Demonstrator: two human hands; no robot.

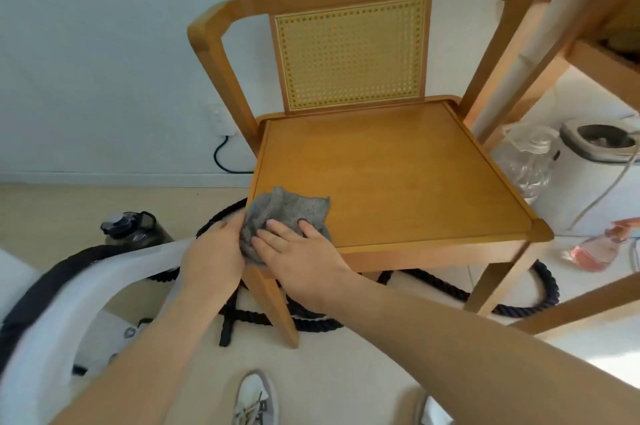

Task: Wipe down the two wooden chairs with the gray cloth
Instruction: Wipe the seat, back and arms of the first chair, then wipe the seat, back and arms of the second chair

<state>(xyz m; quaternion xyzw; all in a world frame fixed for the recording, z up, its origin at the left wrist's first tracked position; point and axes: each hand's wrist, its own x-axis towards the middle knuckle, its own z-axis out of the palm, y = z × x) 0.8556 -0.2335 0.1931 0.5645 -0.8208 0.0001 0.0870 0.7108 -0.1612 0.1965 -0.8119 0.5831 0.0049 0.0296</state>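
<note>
Gray cloth (287, 217) lies bunched at the lower-left corner of the smooth seat of the wooden chair (398, 182). The right hand (301, 251) presses it with flat fingers; the left hand (214, 251) grips its edge. A black rope (547, 289) coils on the pale floor (346, 383) beneath, with a white wall (104, 44) behind.

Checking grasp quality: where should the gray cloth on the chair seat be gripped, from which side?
Probably the bunched part of the cloth at the front-left corner of the seat, from above: it stands raised, while its far corner lies flat. The left hand holds that side.
</note>
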